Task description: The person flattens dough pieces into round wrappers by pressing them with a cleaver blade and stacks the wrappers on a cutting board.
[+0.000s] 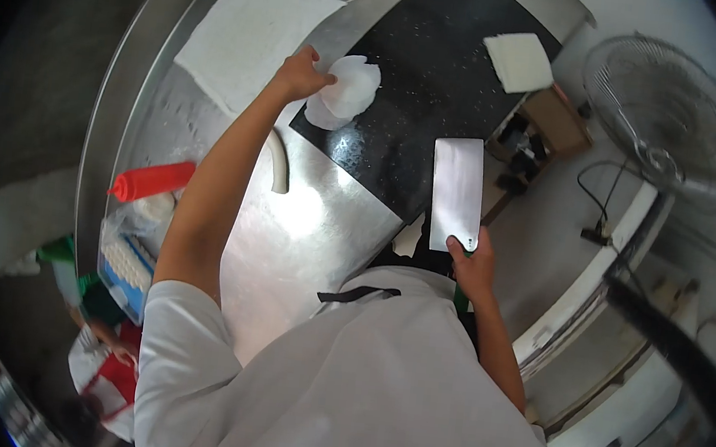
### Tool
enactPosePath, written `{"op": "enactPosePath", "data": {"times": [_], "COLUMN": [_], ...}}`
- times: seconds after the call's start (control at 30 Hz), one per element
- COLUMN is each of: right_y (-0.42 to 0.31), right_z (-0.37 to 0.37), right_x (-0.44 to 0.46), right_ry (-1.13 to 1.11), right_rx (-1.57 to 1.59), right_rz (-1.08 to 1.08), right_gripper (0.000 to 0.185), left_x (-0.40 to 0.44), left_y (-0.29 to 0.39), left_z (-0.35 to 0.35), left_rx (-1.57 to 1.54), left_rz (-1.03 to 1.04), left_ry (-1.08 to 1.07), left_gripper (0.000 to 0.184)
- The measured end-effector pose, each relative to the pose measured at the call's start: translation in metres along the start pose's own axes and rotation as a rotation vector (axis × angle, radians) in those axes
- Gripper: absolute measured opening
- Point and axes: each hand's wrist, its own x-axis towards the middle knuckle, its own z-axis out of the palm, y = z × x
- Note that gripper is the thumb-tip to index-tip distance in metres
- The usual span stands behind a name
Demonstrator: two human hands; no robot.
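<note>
My left hand (pixel 302 76) pinches the left edge of a thin white round sheet (pixel 350 90), which lies over the left side of a black board (pixel 416 81). In my right hand (pixel 473 260) is a broad cleaver (pixel 458 186), gripped at its handle, the blade pointing away from me over the board's right edge. A white fringed cloth (pixel 256 34) is spread on the metal table just beyond my left hand. A folded white cloth (pixel 519 62) sits at the board's far right corner.
On the metal table (pixel 270 275) are a red squeeze bottle (pixel 153 181) and a curved pale piece (pixel 279 161). A plastic bag (pixel 123 256) lies at the left edge. A wire-cage fan (pixel 650 106) stands at right, above cables and an open box (pixel 560 123).
</note>
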Motion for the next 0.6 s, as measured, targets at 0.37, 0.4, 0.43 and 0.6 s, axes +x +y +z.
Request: {"op": "enactPosePath", "data": {"times": [0.37, 0.4, 0.43, 0.6], "right_y": [-0.089, -0.094, -0.100, -0.132], "right_z": [-0.031, -0.022, -0.011, 0.068], "right_x": [0.122, 0.123, 0.124, 0.097], "right_ry": [-0.418, -0.457, -0.493, -0.694], "right_rx": [-0.213, -0.256, -0.299, -0.476], "right_rz": [-0.482, -0.519, -0.561, -0.692], "right_gripper": [0.037, 0.037, 0.038, 0.036], "left_x": [-0.215, -0.219, -0.224, -0.269], "left_y": [-0.072, -0.072, -0.077, -0.094], "left_z": [0.115, 0.115, 0.117, 0.125], "left_rx": [-0.374, -0.374, -0.407, -0.601], "left_rz": [-0.197, -0.187, -0.221, -0.478], "left_ry": [0.611, 0.664, 0.710, 0.642], "left_gripper": [0.038, 0.033, 0.032, 0.031]}}
